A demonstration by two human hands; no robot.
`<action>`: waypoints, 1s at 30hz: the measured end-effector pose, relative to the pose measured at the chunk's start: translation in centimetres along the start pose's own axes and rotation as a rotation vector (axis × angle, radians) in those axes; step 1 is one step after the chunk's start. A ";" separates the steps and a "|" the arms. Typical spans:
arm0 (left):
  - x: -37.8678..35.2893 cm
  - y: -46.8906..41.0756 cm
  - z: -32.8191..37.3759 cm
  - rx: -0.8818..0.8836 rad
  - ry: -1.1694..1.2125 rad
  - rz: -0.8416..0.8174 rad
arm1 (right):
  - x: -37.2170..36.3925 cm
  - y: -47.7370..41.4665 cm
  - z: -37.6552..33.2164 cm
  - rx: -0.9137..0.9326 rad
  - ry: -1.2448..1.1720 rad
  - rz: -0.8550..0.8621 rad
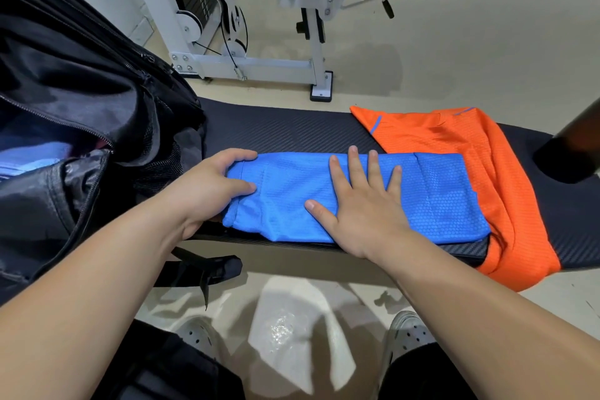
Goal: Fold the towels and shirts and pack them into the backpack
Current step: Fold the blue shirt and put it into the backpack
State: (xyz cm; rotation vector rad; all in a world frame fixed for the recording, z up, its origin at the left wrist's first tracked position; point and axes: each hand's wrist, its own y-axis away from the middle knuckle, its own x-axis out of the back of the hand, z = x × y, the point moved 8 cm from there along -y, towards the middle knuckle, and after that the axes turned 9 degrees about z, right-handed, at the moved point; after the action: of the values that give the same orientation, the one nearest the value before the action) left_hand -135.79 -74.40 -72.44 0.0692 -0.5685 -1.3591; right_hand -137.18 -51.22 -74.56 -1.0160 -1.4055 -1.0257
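A folded blue honeycomb-knit shirt (438, 198) lies at the near edge of the black textured padded desk (285, 130); the left grip (211, 185) pinches its left end with thumb and curled fingers, and the right grip (360, 204) presses flat on its middle, fingers spread. Under its right end an orange knit shirt (506, 172) drapes over the desk, and an open black fabric backpack (81, 91) stands just left.

No text, labels, brand marks or nos. readable anywhere: nothing legible on blue shirt (438, 198), orange shirt (454, 133), backpack (81, 91) or gym machine (259, 66)
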 end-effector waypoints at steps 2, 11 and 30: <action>-0.1 0.2 0.3 -0.036 0.017 0.005 | -0.1 -0.1 0.1 -0.001 0.004 -0.001; 1.2 1.9 3.8 -0.211 -0.089 0.207 | 0.5 -0.5 -0.1 -0.027 -0.118 -0.003; -22.0 7.6 15.1 -0.591 -0.583 -0.039 | 6.2 2.6 16.9 -0.442 -1.072 0.380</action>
State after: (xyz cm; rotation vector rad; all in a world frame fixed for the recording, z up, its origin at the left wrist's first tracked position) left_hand -137.49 -48.00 -64.20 -0.8211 -0.6219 -1.5393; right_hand -139.55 -33.98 -69.21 -2.2730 -1.7061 -0.4807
